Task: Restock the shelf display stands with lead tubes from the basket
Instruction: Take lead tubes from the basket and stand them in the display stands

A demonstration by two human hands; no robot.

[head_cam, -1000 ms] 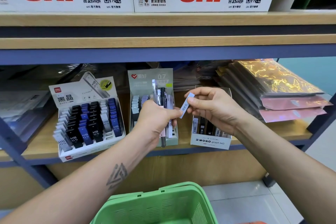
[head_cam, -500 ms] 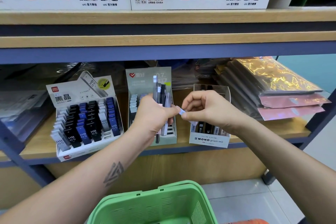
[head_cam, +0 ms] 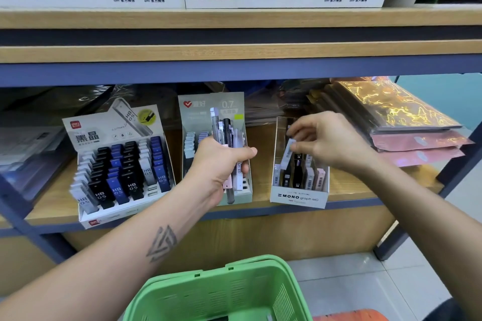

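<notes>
At six o'clock, nearest, sits the green basket [head_cam: 221, 292]. Beyond it at centre, the left hand [head_cam: 219, 164] clamps a bundle of lead tubes [head_cam: 225, 138] upright before the 0.7 display stand [head_cam: 208, 109]. Towards two o'clock, the right hand [head_cam: 328, 141] pinches a pale lead tube [head_cam: 287, 151], its lower end among the tubes in the MONO stand [head_cam: 297, 197] on the shelf [head_cam: 349, 185]

The green basket [head_cam: 219, 292] is cut off by the bottom edge — its contents barely show; the stand's [head_cam: 299, 197] small print is unreadable — blurred.
</notes>
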